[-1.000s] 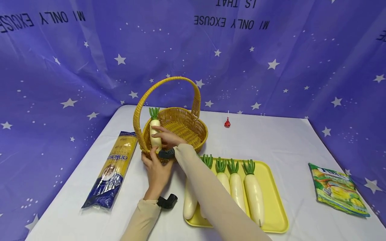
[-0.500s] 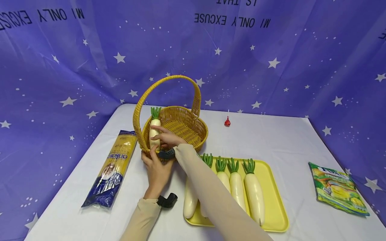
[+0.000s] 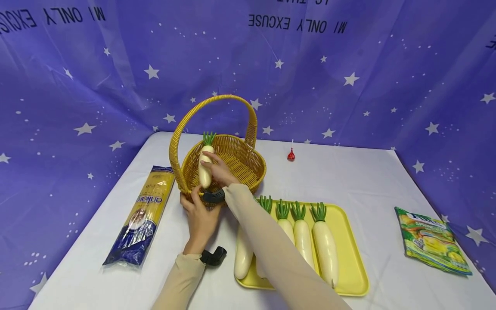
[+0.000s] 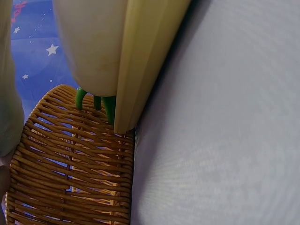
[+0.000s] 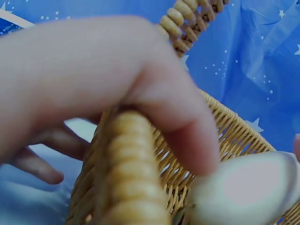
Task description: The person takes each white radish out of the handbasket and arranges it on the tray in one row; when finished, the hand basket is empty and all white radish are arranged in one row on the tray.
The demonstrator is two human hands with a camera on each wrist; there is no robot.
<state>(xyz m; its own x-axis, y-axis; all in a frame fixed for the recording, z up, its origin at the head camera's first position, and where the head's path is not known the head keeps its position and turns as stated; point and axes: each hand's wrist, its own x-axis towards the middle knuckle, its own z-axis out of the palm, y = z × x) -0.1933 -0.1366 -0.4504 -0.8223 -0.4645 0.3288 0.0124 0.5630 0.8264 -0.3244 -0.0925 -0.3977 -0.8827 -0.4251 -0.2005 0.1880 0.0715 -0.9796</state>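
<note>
My right hand (image 3: 222, 170) holds a white radish (image 3: 204, 174) with a green leafy top inside the left part of the wicker basket (image 3: 260, 172). The radish stands nearly upright, its leaves pointing away from me. At the basket's near left rim, by the foot of the handle, my left hand (image 3: 202, 221) grips the edge. In the right wrist view the left hand (image 5: 154, 79) has its thumb inside the rim and other fingers outside, the thumb tip at the radish (image 5: 246, 187). Only a fingertip of the right hand shows there, at the right border.
A yellow tray (image 3: 354, 258) with several white radishes lies right of the basket, partly under my right sleeve (image 3: 279, 254). A pasta packet (image 3: 143, 215) lies at the left, a green packet (image 3: 432, 241) at the far right. A red lollipop (image 3: 291, 155) lies behind.
My right hand has shifted the radish a little right and away from the basket's left wall, so its lower tip now shows. The left hand stays on the rim.
</note>
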